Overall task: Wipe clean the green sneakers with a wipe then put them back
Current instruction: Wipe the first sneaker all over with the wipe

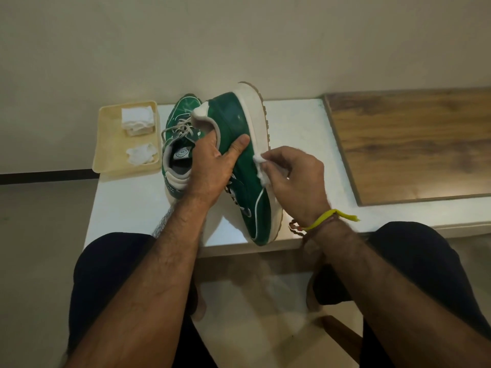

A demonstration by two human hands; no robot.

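Note:
One green sneaker (233,120) with a cream sole is tilted on its side above the white table (297,123), toe toward me. My left hand (212,166) grips it through the opening, fingers inside and thumb pressed on the green side. My right hand (295,179) pinches a small white wipe (259,168) against the sneaker's cream sole edge. The second green sneaker (178,144) stands upright on the table just behind and left of the held one, partly hidden by my left hand.
A cream tray (109,144) at the table's left back corner holds a stack of folded white wipes (137,119) and a crumpled wipe (140,154). A wooden board (411,144) lies along the table's right. My knees are below the table's front edge.

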